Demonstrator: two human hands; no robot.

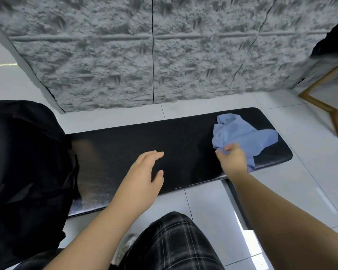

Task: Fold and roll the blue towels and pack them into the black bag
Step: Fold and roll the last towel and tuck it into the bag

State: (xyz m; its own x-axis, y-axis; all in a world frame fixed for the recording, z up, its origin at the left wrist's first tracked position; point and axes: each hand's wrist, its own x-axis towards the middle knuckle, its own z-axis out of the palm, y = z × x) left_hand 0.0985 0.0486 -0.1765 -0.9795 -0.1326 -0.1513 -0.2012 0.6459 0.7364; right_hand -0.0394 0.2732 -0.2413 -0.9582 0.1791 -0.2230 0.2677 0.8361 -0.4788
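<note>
— What have you got in the grip?

— My right hand (231, 158) has its fingers curled round the near edge of the blue towel (244, 133), pinching a bunch of cloth. The towel is crumpled, not flat, and lies at the right end of the black bench (183, 137), with one corner hanging over the near edge beside my wrist.

— And the other one?

— My left hand (144, 172) is empty, fingers straight and spread, palm down over the middle of the bench. I can't tell whether it touches the surface or hovers just above it.

— So where are we in the job?

— Early on this towel, I'd say: picked up but not yet folded. I see only this one towel; none rolled anywhere in view.

— Where's the bag?

— The black bag (27, 162) stands at the left end of the bench, well apart from the towel. Its inside is too dark for me to read.

— Next move?

— I'd judge the towel needs dragging to the bare middle of the bench and spreading flat. That calls for both hands, one on each corner, to pull out the wrinkles before any fold. The cloth is limp and will bunch if I pull from one point only.
</note>
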